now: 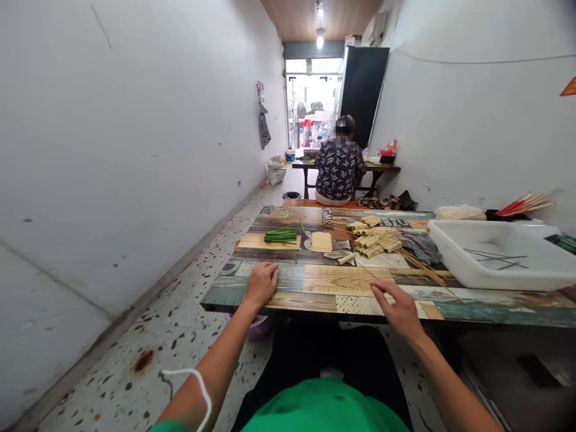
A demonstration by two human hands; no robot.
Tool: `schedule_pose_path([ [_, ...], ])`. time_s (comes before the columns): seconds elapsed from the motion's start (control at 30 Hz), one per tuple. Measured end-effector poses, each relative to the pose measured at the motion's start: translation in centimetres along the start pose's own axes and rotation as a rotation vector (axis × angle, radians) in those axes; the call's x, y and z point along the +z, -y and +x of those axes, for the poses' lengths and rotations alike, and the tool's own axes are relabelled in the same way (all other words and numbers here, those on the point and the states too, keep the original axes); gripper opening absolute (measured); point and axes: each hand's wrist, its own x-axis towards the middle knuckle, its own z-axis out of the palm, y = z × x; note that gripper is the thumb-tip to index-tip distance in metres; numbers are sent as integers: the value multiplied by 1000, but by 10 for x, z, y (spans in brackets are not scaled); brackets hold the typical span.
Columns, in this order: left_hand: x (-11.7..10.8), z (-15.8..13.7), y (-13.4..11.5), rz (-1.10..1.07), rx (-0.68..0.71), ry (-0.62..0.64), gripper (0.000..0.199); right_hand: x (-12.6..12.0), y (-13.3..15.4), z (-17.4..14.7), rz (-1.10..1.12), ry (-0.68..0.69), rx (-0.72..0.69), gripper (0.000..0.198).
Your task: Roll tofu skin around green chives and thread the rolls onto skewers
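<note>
My left hand (262, 283) rests on the front left of the wood-patterned table, fingers curled in and nothing visible in them. My right hand (398, 306) is above the front edge, thumb and forefinger pinched on a thin skewer, faint against the table. The skewer points towards a single rolled tofu sheet (346, 259), lying apart from the others. Beyond my hands lie a bundle of green chives (281, 234) and a stack of square tofu sheets (321, 242). Skewered rolls (373, 245) with green filling are piled to the right.
Loose bamboo skewers (420, 268) lie right of the rolls, by a grey cloth (422, 247). A white plastic tub (495, 255) holding several dark sticks takes up the table's right side. Ahead, a person in a patterned shirt (341, 169) sits at another table, back turned.
</note>
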Motion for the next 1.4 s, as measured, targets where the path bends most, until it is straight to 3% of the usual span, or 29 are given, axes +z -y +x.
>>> schedule_pose_path([
  [0.13,-3,1,-5,25,31,19,26,11,-9,74,-150,75,-94,32],
  [0.2,-4,1,-5,4,39,26,25,33,-11,102,-266,250,-183,28],
  [0.33,-3,1,-5,-37,38,19,25,100,2,143,-551,643,-308,25],
  [0.43,-3,1,-6,-47,39,19,24,141,10,160,-657,685,-296,27],
  [0.53,-4,0,-8,-58,49,6,23,159,9,168,-691,676,-280,28],
  [0.77,-4,-2,-11,-68,52,-8,22,163,8,163,-665,622,-263,21],
  [0.93,-3,-1,-10,-68,46,-10,21,161,13,173,-637,425,-91,25],
  [1.1,-5,-1,-9,-23,45,30,20,126,15,203,-579,264,134,39],
  [1.2,-5,0,-9,10,43,59,20,104,20,207,-505,232,141,36],
  [1.3,-4,2,-8,34,48,71,20,98,36,178,-416,348,-76,26],
  [1.4,-3,3,-6,39,63,64,19,106,55,120,-431,720,-342,20],
])
